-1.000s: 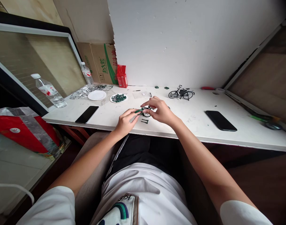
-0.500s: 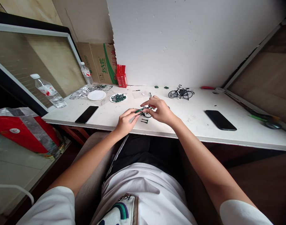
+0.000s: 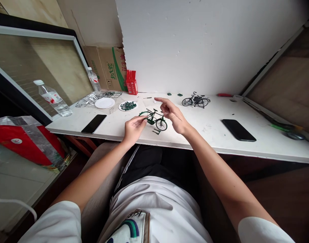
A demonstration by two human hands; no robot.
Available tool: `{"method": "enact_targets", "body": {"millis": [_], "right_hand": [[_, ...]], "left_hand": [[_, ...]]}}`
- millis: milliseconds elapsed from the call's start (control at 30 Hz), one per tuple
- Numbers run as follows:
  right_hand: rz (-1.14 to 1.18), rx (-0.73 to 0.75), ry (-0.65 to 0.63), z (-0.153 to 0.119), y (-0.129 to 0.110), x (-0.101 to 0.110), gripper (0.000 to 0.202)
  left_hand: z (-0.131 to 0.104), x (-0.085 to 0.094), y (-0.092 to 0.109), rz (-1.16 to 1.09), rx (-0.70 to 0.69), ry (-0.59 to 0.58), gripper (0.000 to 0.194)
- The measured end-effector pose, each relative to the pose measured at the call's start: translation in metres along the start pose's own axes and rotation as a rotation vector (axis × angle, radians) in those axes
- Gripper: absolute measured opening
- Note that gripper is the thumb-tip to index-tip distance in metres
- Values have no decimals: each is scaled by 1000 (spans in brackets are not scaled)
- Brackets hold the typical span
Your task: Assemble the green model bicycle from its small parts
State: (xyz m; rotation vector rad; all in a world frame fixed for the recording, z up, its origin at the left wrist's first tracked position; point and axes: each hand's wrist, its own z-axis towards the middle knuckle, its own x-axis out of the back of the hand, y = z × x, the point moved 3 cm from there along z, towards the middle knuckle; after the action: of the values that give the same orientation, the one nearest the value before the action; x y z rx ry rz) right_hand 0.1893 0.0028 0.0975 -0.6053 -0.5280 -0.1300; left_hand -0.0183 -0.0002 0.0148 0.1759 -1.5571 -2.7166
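Observation:
A small green model bicycle (image 3: 152, 116) with spoked wheels is held above the white table. The fingers of my left hand (image 3: 134, 127) pinch it at its left end, partly hiding the wheel there. My right hand (image 3: 175, 114) is raised just to the right of the bicycle, apart from it, with the index finger stretched out and nothing visible in its grasp. Below the bicycle, a little green frame-shaped part (image 3: 157, 132) lies on the table.
A finished-looking black model bicycle (image 3: 195, 100) stands at the back. Left are a plate of green plastic pieces (image 3: 128, 106), a white plate (image 3: 104, 103), a phone (image 3: 94, 124) and a water bottle (image 3: 53, 98). Another phone (image 3: 238, 130) lies right; a red box (image 3: 132, 82) stands behind.
My right hand has let go of the model bicycle and moved up and right, its index finger extended. The bicycle now shows more fully, still in my left hand, which shifted slightly left.

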Motion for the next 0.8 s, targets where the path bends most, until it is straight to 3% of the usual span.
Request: {"method": "enact_targets", "body": {"millis": [133, 267, 467, 600, 800], "right_hand": [[-17, -18, -3, -1, 10, -3, 52], [-126, -20, -35, -3, 22, -12, 49], [-6, -66, -100, -9, 30, -23, 44], [161, -97, -20, -8, 25, -23, 23], [166, -104, 57, -4, 12, -19, 33]], "left_hand": [[6, 5, -12, -150, 182, 134, 43], [8, 8, -20, -273, 276, 194, 46], [7, 7, -21, -318, 313, 210, 44], [7, 6, -20, -347, 330, 218, 40], [4, 3, -17, -380, 347, 206, 36]]}}
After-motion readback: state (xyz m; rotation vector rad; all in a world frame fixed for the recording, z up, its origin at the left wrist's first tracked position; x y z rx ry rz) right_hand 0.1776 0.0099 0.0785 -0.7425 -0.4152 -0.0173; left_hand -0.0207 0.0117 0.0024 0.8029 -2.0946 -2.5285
